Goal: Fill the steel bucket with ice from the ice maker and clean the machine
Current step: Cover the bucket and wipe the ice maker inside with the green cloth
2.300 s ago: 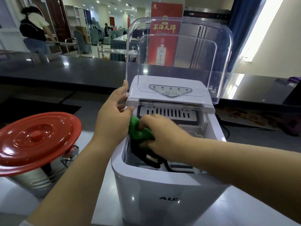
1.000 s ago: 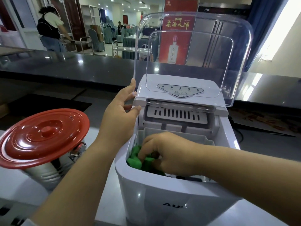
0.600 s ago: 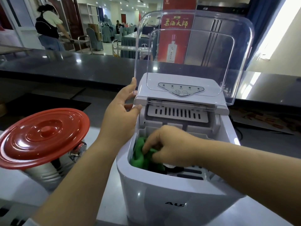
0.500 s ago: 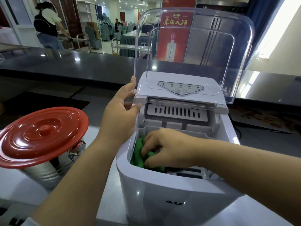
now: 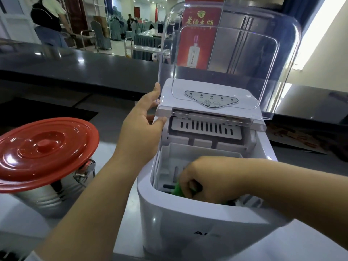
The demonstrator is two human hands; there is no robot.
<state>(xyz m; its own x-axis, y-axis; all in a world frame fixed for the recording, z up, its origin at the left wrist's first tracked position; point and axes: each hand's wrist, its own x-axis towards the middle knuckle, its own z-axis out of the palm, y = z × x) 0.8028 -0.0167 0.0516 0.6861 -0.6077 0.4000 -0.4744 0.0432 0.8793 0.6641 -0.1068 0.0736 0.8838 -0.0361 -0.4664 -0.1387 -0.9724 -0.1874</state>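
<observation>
Your right hand (image 5: 205, 182) is down inside the open well of the white plastic ice maker (image 5: 197, 223), its fingers curled around a bright green cleaning cloth (image 5: 178, 189) that sits low against the near inner wall; most of the cloth is hidden by your knuckles. Your left hand (image 5: 140, 129) rests against the machine's left side, fingers straight and relaxed, the thumb touching the corner under the top panel and the fingertips reaching up to the left edge of the clear plastic lid (image 5: 226, 59), which stands swung up and open behind the well. Through that lid you can see the grey control panel (image 5: 211, 99) with its row of small buttons on the white top deck. Below the deck, a white slotted grille (image 5: 206, 128) faces you at the back of the well. To your left, on the pale surface (image 5: 120, 187), stands the ribbed steel bucket (image 5: 47, 196), just beside your left forearm and apart from the machine; a round glossy red lid (image 5: 45, 151) lies tilted on top of it, covering its mouth, so its contents cannot be seen. A metal clasp (image 5: 82, 175) shows on the bucket's right side. Beyond a dark counter (image 5: 75, 66), a person (image 5: 49, 21) stands in a hall with covered chairs, and a red poster (image 5: 199, 34) shows through the lid.
</observation>
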